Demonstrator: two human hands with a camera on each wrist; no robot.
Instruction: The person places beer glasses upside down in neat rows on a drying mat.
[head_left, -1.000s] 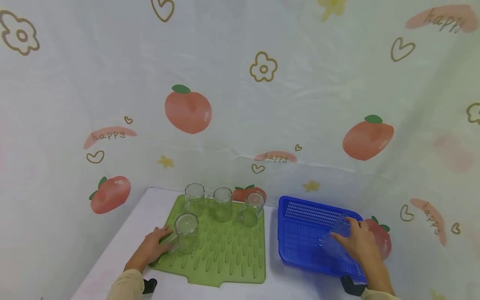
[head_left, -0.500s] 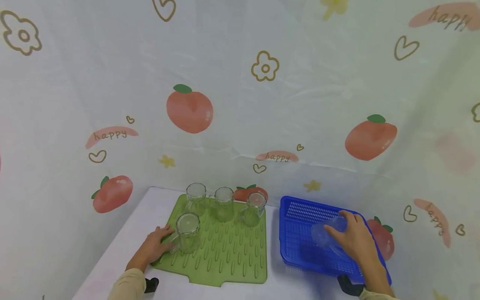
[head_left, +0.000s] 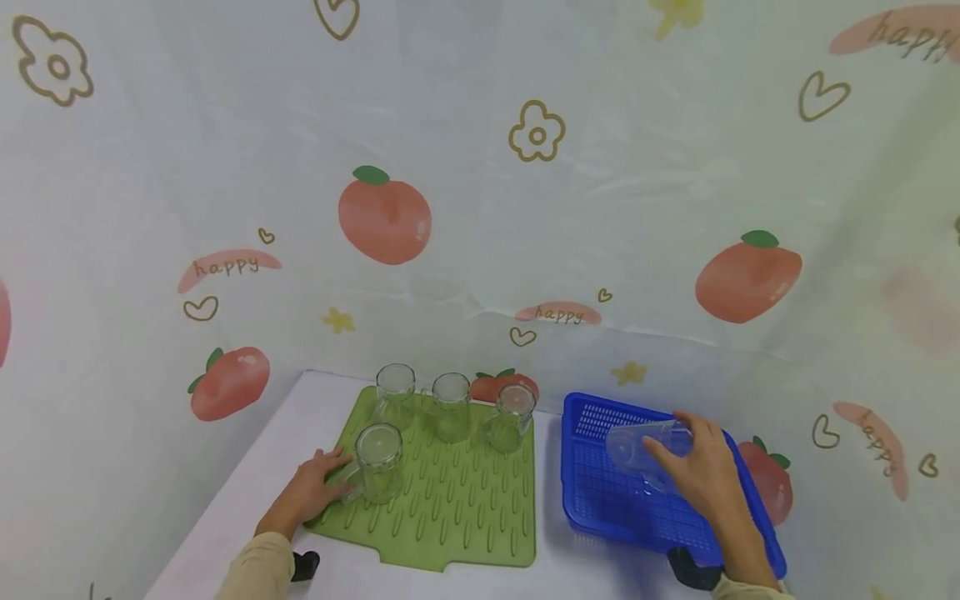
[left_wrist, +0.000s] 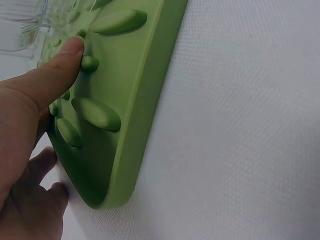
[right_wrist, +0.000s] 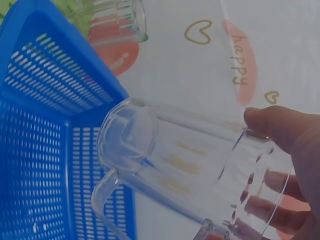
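Note:
My right hand (head_left: pixel 701 462) holds a clear glass mug (head_left: pixel 645 446) tilted on its side over the blue basket. In the right wrist view, the thumb and fingers grip one end of that mug, whose handle (right_wrist: pixel 102 195) juts out on the basket side. At the left edge of the green drying mat (head_left: pixel 465 508) rests my left hand (head_left: pixel 303 493), its thumb (left_wrist: pixel 67 55) lying on the ridged surface and its other fingers by the edge. A glass mug (head_left: pixel 380 462) stands close beside this hand, handle toward it.
Along the mat's back stand a left mug (head_left: pixel 395 396), a middle mug (head_left: pixel 452 408) and a right mug (head_left: pixel 512 418). The blue basket (head_left: pixel 567 467) has slotted walls and sits right of the mat on a white table (head_left: pixel 551 542). A printed curtain (head_left: pixel 465 208) rises behind.
My right hand has lifted the mug a little and turned it, so its free end points left over the basket. The left hand keeps its place on the mat; the head view shifts slightly.

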